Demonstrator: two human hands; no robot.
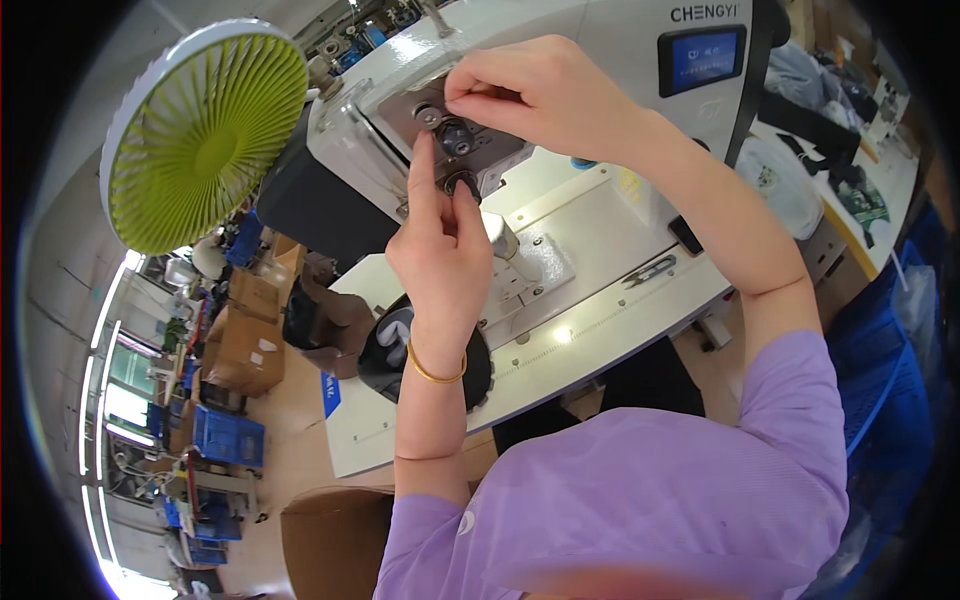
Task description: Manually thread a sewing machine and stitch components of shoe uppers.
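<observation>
Both my hands are raised at the head of a white industrial sewing machine [590,75]. My right hand [545,95] is closed in a pinch beside the upper part of the thread tension assembly [455,137]; whatever lies between its fingertips is too fine or hidden to see. My left hand [443,255], a gold bangle on its wrist, reaches up from below. Its index finger is stretched out to a small round metal tension disc [428,117], and its thumb points up apart from it near a lower round part [462,186]. The other left fingers are curled and partly hidden.
A green-and-white fan [208,140] stands left of the machine head. Thread snips [650,271] lie on the white table [590,345]. A dark rounded item [385,350] sits near my left forearm. Lit screen [702,60] at upper right; blue bin [890,370] at right.
</observation>
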